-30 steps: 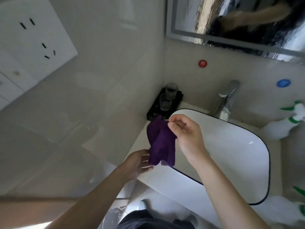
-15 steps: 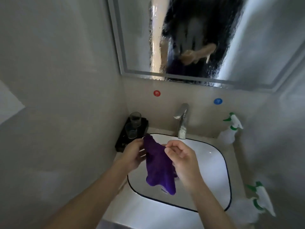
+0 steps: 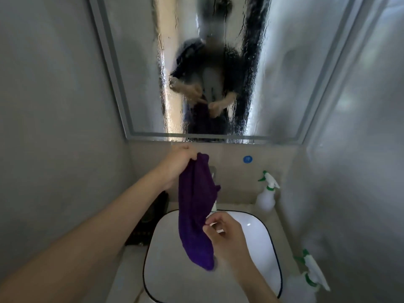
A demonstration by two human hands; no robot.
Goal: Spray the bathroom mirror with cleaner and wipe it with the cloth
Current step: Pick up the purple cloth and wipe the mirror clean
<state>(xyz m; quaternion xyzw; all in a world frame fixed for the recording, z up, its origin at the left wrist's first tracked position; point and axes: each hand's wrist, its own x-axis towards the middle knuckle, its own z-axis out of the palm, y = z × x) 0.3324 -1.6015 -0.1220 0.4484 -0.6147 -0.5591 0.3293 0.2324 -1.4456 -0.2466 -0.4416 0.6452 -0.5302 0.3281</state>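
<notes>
Two hands have hold of the purple cloth (image 3: pixel 194 206), and from the head camera, the only view there is, they no longer hold it the way they did. Half a second ago both pinched it low over the sink (image 3: pixel 247 278), close together. Now the left hand (image 3: pixel 177 165) has gone up to just under the mirror's bottom frame, its fingers curled tight round the cloth's top corner. The right hand (image 3: pixel 225 235) has stayed low over the basin, thumb and fingertips nipping the cloth's side edge. Between them the cloth hangs long and loose, stretched out rather than bunched. It does not touch the glass.

The view has swung too. A second ago it faced the side wall and showed only a sliver of mirror. Now the mirror (image 3: pixel 284 73) fills the upper half, straight ahead. It is streaked with running drops, thickest down the middle, so I'd say the spraying is done. One spray bottle (image 3: pixel 265 195) stands upright at the back right of the counter, well clear of both hands. A second one (image 3: pixel 306 278) sits at the near right corner. A dark tray (image 3: pixel 150 217) lies to the left of the sink.

To my eye the cloth is being shaken out or refolded for the wiping, which has not begun.
</notes>
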